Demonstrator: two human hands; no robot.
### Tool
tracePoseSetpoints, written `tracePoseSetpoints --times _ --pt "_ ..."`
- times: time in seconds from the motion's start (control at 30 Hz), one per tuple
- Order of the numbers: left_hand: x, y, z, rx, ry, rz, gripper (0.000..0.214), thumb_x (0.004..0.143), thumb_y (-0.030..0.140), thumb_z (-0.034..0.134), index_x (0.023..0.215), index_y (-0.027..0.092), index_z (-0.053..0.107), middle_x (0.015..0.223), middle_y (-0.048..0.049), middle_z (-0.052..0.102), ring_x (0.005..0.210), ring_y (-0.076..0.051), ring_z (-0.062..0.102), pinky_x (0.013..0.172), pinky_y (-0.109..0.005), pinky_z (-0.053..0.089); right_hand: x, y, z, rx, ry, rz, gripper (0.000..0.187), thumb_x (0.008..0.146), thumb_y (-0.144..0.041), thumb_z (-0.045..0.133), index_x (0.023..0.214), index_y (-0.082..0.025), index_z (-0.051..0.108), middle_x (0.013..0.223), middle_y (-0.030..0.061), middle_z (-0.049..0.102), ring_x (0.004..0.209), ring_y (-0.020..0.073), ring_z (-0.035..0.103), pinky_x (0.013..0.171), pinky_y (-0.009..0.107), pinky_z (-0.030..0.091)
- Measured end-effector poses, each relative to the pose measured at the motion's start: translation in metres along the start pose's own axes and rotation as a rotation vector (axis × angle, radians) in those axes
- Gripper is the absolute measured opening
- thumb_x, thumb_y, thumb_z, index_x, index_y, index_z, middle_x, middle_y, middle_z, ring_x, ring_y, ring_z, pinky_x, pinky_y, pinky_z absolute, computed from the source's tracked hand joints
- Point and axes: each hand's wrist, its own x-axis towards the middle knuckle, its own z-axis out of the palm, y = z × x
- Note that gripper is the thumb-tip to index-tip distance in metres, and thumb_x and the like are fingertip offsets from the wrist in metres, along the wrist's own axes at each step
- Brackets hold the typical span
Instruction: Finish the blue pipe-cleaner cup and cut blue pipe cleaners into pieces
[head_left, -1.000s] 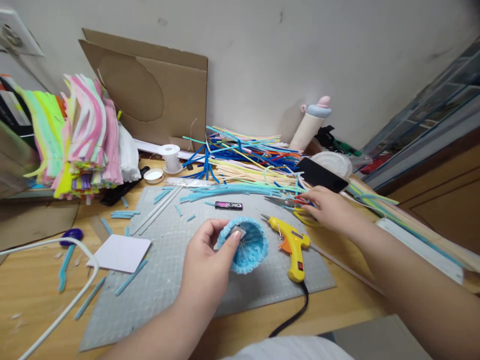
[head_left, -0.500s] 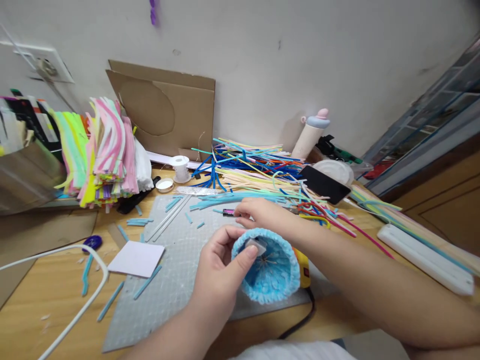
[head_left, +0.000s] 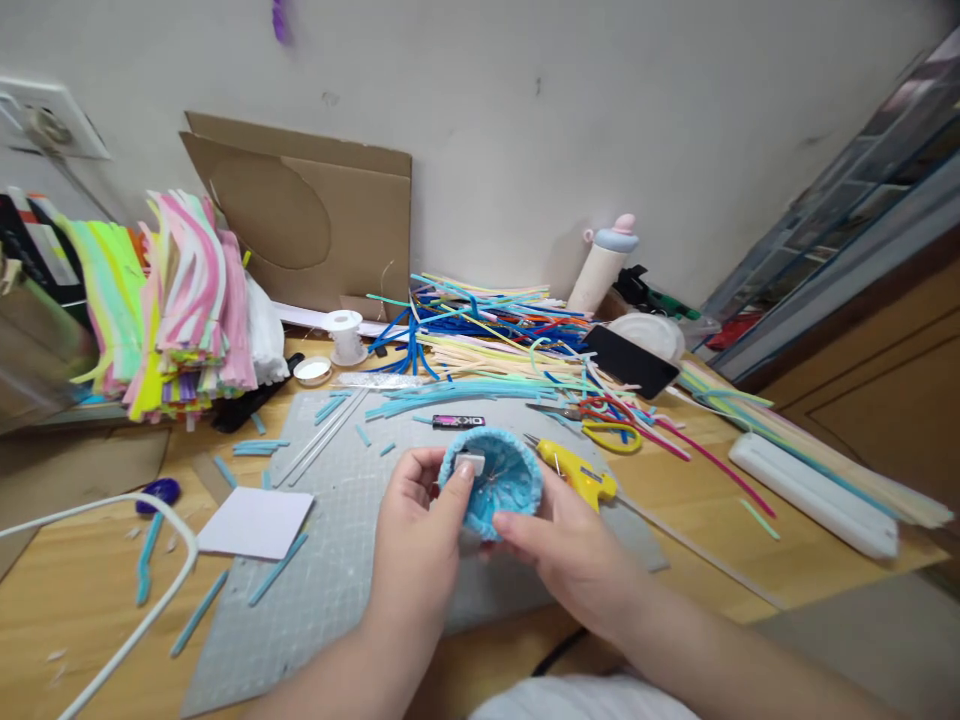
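Observation:
Between my two hands is a fuzzy light-blue cup shape (head_left: 510, 470), its hollow side turned up toward me. My left hand (head_left: 424, 525) grips its left rim, with the thumb pressing a small white piece (head_left: 470, 464) against the inside wall. On the right side my right hand (head_left: 566, 540) pinches the rim, thumb inside and fingers behind. Just beyond the cup a dark battery (head_left: 459, 422) lies on the grey cutting mat (head_left: 337, 540). A yellow glue gun (head_left: 576, 474) rests right of the cup, partly behind my right hand.
Yellow-handled scissors (head_left: 611, 436), loose pipe cleaners (head_left: 480, 340) and a phone (head_left: 631, 362) lie behind. A white card (head_left: 256, 522) and blue pipe-cleaner pieces are on the left, near a white cable (head_left: 187, 510). A power strip (head_left: 814, 495) sits at right, a bottle (head_left: 602, 262) by the wall.
My right hand has come back from beside the battery and taken hold of the cup's right rim. The battery and glue gun are now uncovered. The view has shifted slightly right.

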Motion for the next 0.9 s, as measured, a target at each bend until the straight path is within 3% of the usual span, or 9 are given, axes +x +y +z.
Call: tracePoseSetpoints --times 0.13,0.2,0.57,0.73,0.8,0.9 --pt "-0.002 -0.007 0.003 0.211 -0.056 0.079 0.017 0.075 0.028 0.064 0.085 0.019 0.055 0.084 -0.0008 0.060 0.079 -0.014 0.054 0.069 -0.025 0.044 0.003 0.012 -0.002 -0.033 0.242 -0.178 0.028 0.072 -0.025 0.071 0.099 -0.023 0.063 0.093 0.0008 0.067 0.087 0.0171 0.059 0.078 0.029 0.047" --pt "-0.002 -0.007 0.003 0.297 -0.078 0.123 0.014 0.074 0.027 0.063 0.082 0.018 0.055 0.080 -0.0007 0.058 0.076 -0.015 0.053 0.069 -0.025 0.043 0.005 0.013 -0.004 -0.052 0.296 -0.198 0.026 0.071 -0.026 0.071 0.096 -0.022 0.063 0.092 0.0008 0.067 0.087 0.0176 0.059 0.081 0.030 0.046" --pt "-0.002 -0.004 0.001 0.575 -0.152 0.309 0.006 0.076 0.020 0.055 0.082 0.020 0.053 0.083 -0.0020 0.057 0.078 -0.017 0.052 0.071 -0.032 0.041 0.004 0.011 -0.010 -0.069 0.266 -0.210 0.019 0.072 -0.026 0.071 0.088 -0.021 0.064 0.084 -0.0001 0.064 0.080 0.0153 0.056 0.076 0.028 0.046" --pt "-0.005 -0.007 -0.002 0.661 -0.109 0.604 0.030 0.076 0.012 0.058 0.101 0.024 0.047 0.100 -0.0039 0.049 0.086 -0.016 0.052 0.071 -0.030 0.045 0.002 0.004 -0.010 -0.152 0.335 -0.211 0.022 0.071 -0.029 0.072 0.088 -0.020 0.061 0.082 0.0000 0.064 0.077 0.0154 0.056 0.073 0.028 0.046" --pt "-0.006 -0.006 -0.004 0.734 -0.142 0.760 0.030 0.077 0.008 0.058 0.101 0.025 0.050 0.106 -0.0047 0.047 0.091 -0.016 0.053 0.074 -0.029 0.046 0.001 0.002 -0.010 -0.180 0.357 -0.206 0.024 0.071 -0.030 0.072 0.089 -0.020 0.060 0.082 0.0001 0.064 0.078 0.0158 0.056 0.073 0.029 0.047" --pt "-0.007 -0.005 -0.006 0.823 -0.191 0.858 0.030 0.078 0.006 0.057 0.102 0.025 0.055 0.112 -0.0058 0.047 0.095 -0.017 0.055 0.078 -0.028 0.048 0.000 0.002 -0.010 -0.204 0.376 -0.205 0.025 0.072 -0.030 0.071 0.091 -0.021 0.059 0.084 0.0005 0.064 0.078 0.0160 0.057 0.074 0.029 0.047"
